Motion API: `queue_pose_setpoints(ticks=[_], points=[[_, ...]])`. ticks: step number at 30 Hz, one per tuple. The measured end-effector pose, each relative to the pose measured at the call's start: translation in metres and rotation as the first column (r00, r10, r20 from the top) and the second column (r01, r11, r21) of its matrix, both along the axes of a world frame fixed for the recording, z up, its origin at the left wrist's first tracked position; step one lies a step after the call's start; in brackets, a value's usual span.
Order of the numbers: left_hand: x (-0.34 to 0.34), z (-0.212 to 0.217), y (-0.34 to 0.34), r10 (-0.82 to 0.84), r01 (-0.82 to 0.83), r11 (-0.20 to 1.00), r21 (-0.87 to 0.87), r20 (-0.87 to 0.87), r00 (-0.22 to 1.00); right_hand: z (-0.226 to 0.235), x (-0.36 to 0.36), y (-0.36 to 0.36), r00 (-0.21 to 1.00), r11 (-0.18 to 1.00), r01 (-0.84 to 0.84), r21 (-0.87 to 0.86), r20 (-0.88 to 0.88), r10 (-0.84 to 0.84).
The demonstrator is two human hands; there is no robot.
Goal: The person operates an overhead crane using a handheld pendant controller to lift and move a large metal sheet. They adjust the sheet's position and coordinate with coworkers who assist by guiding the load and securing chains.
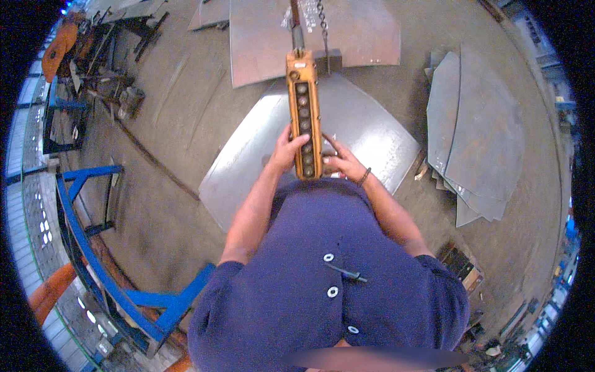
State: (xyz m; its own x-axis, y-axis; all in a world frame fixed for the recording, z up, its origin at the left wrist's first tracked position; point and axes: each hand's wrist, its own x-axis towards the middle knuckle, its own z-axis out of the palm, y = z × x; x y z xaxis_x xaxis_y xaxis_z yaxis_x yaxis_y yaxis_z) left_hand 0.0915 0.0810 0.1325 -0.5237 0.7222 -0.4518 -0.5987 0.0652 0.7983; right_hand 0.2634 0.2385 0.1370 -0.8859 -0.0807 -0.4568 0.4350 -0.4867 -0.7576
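A long orange push-button control pendant (305,111) hangs on a cable in front of my chest, with a column of several round buttons down its face. My left hand (288,149) grips its lower left side, thumb lying across one of the lower buttons. My right hand (339,162) holds the lower right edge; a dark band is on that wrist. A chain (322,25) hangs beside the cable. Below the pendant, a curved grey steel plate (248,161) lies on the floor.
A rust-brown plate (365,31) lies beyond the grey one. A stack of curved grey plates (477,130) lies at the right. A blue steel frame (93,248) stands at the left, with dark metal clutter (111,80) at the upper left. The floor is concrete.
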Motion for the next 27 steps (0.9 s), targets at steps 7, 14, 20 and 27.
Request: queue_pose_setpoints(ticks=[7, 14, 20, 27], points=[[0.007, 0.015, -0.006, 0.003, -0.029, 0.994, -0.108, -0.228, 0.974, -0.116, 0.109, 0.034, 0.763, 0.879, 0.450, 0.159, 0.442, -0.471], [0.023, 0.045, -0.013, 0.102, -0.118, 0.990, -0.082, -0.182, 0.978, -0.176, 0.293, 0.025, 0.444, 0.880, 0.095, 0.465, 0.772, -0.455], [0.040, 0.088, -0.019, 0.131, -0.139, 0.989, -0.048, -0.146, 0.981, -0.107, 0.272, 0.022, 0.491, 0.922, -0.068, 0.382, 0.817, -0.302], [0.080, 0.177, -0.023, 0.205, -0.253, 0.953, -0.164, -0.262, 0.943, -0.014, 0.183, 0.063, 0.815, 0.886, 0.004, 0.463, 0.512, -0.271]])
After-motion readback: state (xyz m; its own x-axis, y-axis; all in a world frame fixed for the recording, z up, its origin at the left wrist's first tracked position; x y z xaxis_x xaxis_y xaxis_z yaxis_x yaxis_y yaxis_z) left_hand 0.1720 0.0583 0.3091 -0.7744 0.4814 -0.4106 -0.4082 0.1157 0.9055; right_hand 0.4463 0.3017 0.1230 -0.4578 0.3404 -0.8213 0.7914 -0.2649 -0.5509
